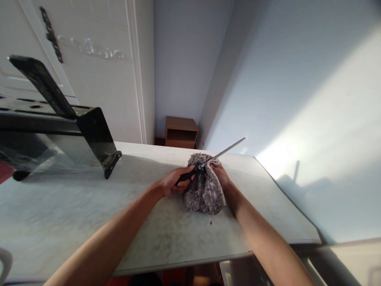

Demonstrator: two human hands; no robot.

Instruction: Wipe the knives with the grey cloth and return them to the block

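Note:
A honing steel (229, 148) with a black handle and a long, thin grey rod points up and to the right above the table. My left hand (174, 182) is wrapped round its handle. A fluffy grey-brown cloth (204, 198) hangs around the base of the rod. My right hand (222, 174) grips the cloth from the right, by the rod just beyond the handle. Folds of cloth partly hide the right fingers.
The pale table (160, 242) ends at a wall on the right. A black knife rack (95, 131) with clear sides stands at the left. Beyond the table are a white cabinet (104, 87) and a small brown nightstand (181, 124).

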